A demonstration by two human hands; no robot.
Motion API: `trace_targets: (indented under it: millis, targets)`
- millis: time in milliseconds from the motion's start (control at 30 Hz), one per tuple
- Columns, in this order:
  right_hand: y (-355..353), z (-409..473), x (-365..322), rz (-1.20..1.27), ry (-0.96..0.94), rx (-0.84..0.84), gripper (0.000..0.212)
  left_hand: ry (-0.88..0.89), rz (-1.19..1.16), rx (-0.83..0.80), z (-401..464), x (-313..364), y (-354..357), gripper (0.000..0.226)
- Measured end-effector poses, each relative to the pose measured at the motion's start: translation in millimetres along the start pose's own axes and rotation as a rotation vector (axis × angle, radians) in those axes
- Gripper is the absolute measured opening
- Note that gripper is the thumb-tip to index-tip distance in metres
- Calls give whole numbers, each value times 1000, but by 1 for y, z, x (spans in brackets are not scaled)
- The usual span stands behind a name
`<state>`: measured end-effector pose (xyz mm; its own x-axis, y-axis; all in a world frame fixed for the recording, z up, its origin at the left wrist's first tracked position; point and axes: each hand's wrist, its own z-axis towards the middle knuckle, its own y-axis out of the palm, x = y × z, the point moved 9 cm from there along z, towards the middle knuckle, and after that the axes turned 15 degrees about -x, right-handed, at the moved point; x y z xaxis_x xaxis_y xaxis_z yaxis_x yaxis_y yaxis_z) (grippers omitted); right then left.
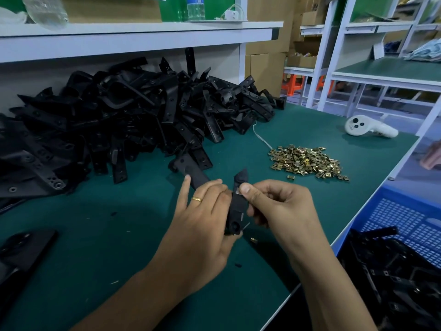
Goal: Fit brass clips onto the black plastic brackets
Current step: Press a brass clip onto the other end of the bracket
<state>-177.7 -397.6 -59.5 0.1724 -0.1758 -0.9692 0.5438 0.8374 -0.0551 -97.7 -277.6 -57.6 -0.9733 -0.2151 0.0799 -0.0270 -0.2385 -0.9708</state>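
Head view shows the left hand (202,211) gripping one angled black plastic bracket (236,206) above the green bench mat (119,235) while the right hand (274,204) pinches something at its upper arm, probably a clip, with the large heap of black brackets (107,120) and pile of small brass clips (307,162) suggesting most work remains, though finished brackets seem to lie in the blue plastic crate (405,223).

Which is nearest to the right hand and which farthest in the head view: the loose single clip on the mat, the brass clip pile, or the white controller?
From the right hand:
1. Loose single clip, on the mat just below the hand.
2. Brass clip pile, beyond the hand, slightly to the right.
3. White controller, far right, near the mat's back edge.
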Motion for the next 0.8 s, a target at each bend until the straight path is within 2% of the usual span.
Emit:
trace_targets:
  millis: [67, 167, 233, 333, 433, 500, 600, 700, 800]
  targets:
    - [-1, 3, -3, -78, -48, -12, 17, -31, -100, 43, -2, -4, -3, 64]
    - [-43, 5, -5, -620, -31, 209, 15, -154, -219, 54, -4, -20, -3, 67]
    - [-67, 6, 2, -962, 124, 283, 27, -256, -349, 9, -5, -36, 4, 78]
    - [-73, 12, 22, -1185, 334, 197, 33, -279, -410, -43, -4, -43, 14, 83]
    - [-65, 12, 20, -1217, 290, 205, 27, -258, -426, -56, -3, -41, 15, 80]
    - [-66, 7, 12, -1150, 210, 259, 21, -247, -437, -40, -4, -41, 14, 79]
    - [-63, 4, 8, -1042, 138, 253, 13, -230, -437, -25, -5, -40, 12, 78]
    - [-58, 4, 6, -944, 116, 226, 16, -214, -411, -11, -5, -38, 8, 75]
    - [-55, 6, 7, -964, 127, 208, 16, -204, -379, 5, -5, -36, 7, 74]
